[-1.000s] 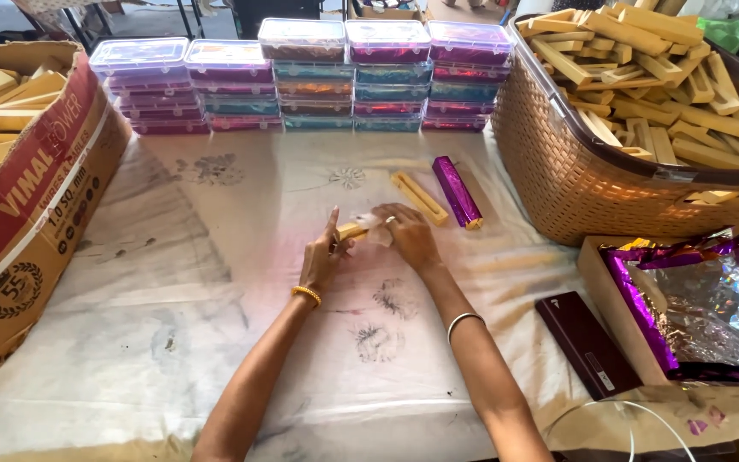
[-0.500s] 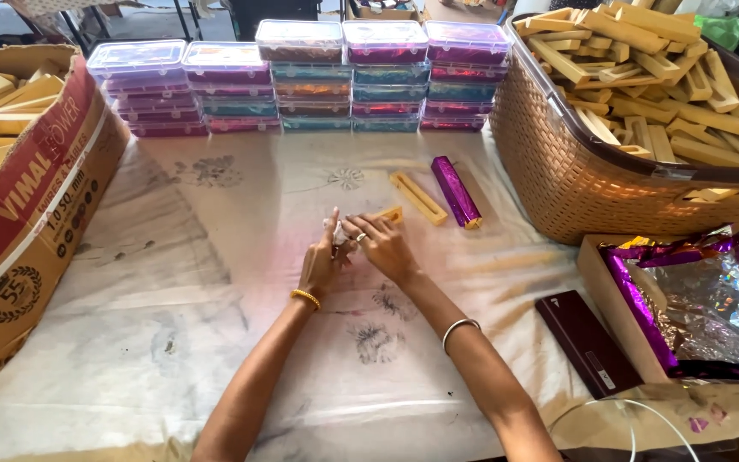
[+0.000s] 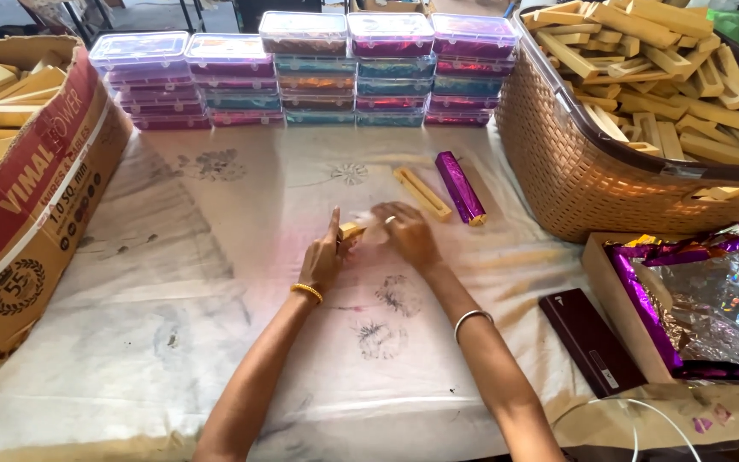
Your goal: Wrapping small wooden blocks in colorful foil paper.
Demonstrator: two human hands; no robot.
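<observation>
- White cloth, creased and marked with faint printed motifs, covers the surface from edge to edge.
- At its middle lies a small tan bar, held at its left end by the left hand and covered on the right by the right hand; both hands are closed on it, close together.
- Just beyond the hands lie a bare stick and a purple-wrapped stick, side by side on the cloth.
- Right of them stands a woven basket, heaped with bare tan sticks.
- Nearer on the right, a low box holds shiny purple foil sheets; a dark flat case lies just beside it.
- Along the far edge, stacks of clear lidded tubs hold coloured contents.
- On the left, a cardboard carton holds more tan sticks.
</observation>
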